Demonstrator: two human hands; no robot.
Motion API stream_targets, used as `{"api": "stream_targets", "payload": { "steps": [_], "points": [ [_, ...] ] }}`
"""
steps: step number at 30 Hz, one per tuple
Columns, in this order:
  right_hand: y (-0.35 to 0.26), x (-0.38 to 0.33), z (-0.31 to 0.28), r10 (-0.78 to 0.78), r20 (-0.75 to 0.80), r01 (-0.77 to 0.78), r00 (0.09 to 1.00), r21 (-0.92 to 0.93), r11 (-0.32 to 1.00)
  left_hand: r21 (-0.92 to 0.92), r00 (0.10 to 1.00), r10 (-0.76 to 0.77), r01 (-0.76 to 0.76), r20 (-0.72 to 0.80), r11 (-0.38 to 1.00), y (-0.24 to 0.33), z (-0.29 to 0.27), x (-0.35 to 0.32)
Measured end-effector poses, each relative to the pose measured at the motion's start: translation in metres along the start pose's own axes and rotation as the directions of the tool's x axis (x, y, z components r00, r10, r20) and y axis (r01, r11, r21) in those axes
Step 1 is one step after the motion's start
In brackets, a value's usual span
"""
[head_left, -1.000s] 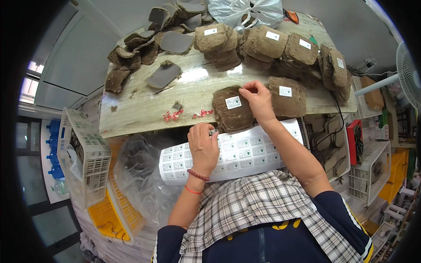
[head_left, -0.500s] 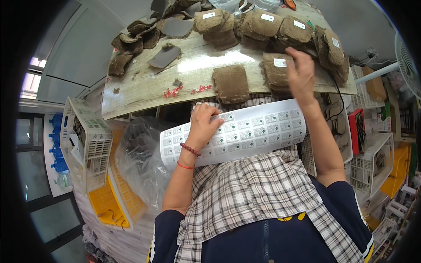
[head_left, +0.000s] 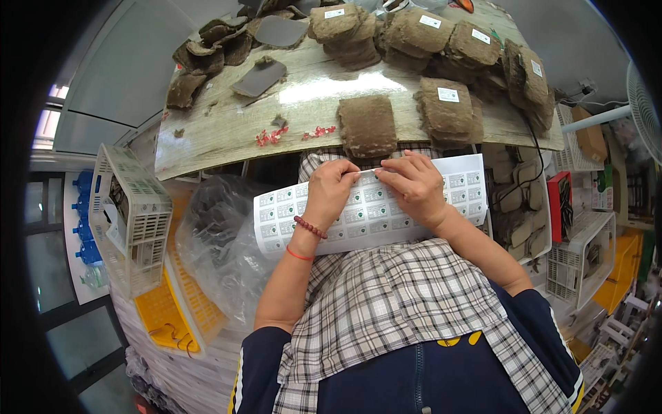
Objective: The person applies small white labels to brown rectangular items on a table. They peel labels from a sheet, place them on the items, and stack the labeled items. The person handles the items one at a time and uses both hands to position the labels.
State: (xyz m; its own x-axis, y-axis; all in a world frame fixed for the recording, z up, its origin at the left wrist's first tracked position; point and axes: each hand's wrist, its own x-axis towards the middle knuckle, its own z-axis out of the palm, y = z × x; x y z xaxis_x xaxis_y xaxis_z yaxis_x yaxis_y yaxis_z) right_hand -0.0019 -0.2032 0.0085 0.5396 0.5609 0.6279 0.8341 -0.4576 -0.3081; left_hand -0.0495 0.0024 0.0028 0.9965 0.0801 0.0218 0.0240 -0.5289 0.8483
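A white sheet of stickers [head_left: 372,214], printed in rows of small labels with green marks, lies across my lap. My left hand [head_left: 332,185] grips its top edge, thumb and index finger pinched together. Close beside it, my right hand [head_left: 416,186] bends over the same edge, its fingertips drawn together; anything between them is too small to make out. Just beyond the sheet, a fuzzy brown pad [head_left: 367,126] without a label lies at the table's near edge. To its right sits a stack of similar pads [head_left: 447,114], the top one bearing a white sticker [head_left: 448,95].
More labelled pad stacks [head_left: 417,31] line the far side of the wooden table [head_left: 207,141]. Loose pads [head_left: 258,77], some grey side up, lie at left. Red scraps [head_left: 271,136] dot the near edge. Plastic crates [head_left: 134,221] and a clear bag [head_left: 224,241] stand at left.
My right hand has come back from the labelled stack at right to the sticker sheet, beside my left hand. My left hand has shifted slightly right, its fingers now pinched at the top edge.
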Motion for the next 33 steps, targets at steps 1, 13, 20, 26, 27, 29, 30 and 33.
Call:
{"api": "stream_targets", "payload": {
  "steps": [1,13,20,26,27,29,30,33],
  "points": [
    [0.0,-0.001,0.001,0.014,-0.001,-0.014,1.0,0.003,1.0,-0.008,1.0,-0.009,0.009,-0.003,1.0,-0.001,0.001,0.0],
    [-0.008,0.004,0.001,0.373,0.038,-0.34,0.927,0.507,0.792,0.017,1.0,0.018,-0.018,0.003,1.0,-0.002,-0.003,0.01],
    [0.053,0.059,0.022,0.68,0.307,-0.625,0.666,0.727,0.285,0.408,0.881,0.44,-0.341,-0.176,0.847,0.023,-0.006,0.028],
    [0.069,0.067,0.053,0.706,0.289,-0.732,0.646,0.496,0.467,0.453,0.901,0.435,-0.384,-0.008,0.804,0.011,0.008,0.039],
    [0.068,0.067,0.056,0.701,0.263,-0.721,0.663,0.476,0.504,0.461,0.903,0.43,-0.383,0.003,0.8,0.009,0.009,0.038],
    [0.066,0.068,0.058,0.685,0.213,-0.696,0.697,0.432,0.574,0.467,0.903,0.431,-0.382,0.003,0.798,0.007,0.01,0.038],
    [0.066,0.069,0.057,0.677,0.208,-0.691,0.706,0.414,0.593,0.468,0.903,0.43,-0.383,0.006,0.796,0.007,0.009,0.038],
    [0.066,0.072,0.056,0.656,0.205,-0.678,0.726,0.374,0.633,0.466,0.903,0.43,-0.383,0.006,0.797,0.007,0.01,0.038]
  ]
}}
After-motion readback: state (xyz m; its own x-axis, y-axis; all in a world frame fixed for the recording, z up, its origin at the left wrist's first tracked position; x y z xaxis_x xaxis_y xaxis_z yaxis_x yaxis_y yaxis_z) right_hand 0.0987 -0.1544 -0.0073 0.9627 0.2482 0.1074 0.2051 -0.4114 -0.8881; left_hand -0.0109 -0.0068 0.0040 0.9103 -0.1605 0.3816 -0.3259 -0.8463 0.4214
